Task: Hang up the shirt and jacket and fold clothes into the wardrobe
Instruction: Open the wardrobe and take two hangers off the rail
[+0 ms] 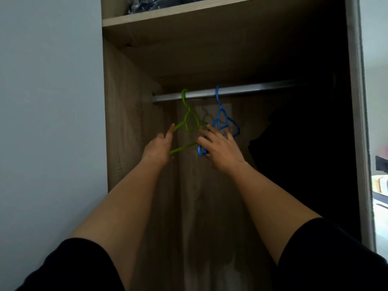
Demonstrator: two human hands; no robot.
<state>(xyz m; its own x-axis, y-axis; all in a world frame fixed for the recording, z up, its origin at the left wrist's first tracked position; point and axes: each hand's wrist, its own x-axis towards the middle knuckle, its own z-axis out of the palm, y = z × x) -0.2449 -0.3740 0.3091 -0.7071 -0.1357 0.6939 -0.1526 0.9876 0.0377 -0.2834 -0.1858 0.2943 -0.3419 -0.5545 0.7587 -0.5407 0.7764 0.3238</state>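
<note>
A green hanger [191, 122] and a blue hanger [222, 119] hang side by side on the metal rail [252, 89] inside the wooden wardrobe [130, 114]. My left hand [158, 147] holds the green hanger's left end, with the index finger straight along its upper arm. My right hand [220, 149] reaches with spread fingers onto the blue hanger, whose lower left corner shows beside the thumb. Both hangers are bare. A dark garment [298, 148] hangs in the shadowed right part of the wardrobe; what kind it is cannot be made out.
The top shelf [189, 12] holds dark items wrapped in plastic [159, 4]. A pale wall [50, 101] runs along the left. The wardrobe's right edge [360, 122] borders a bright room with furniture at far right.
</note>
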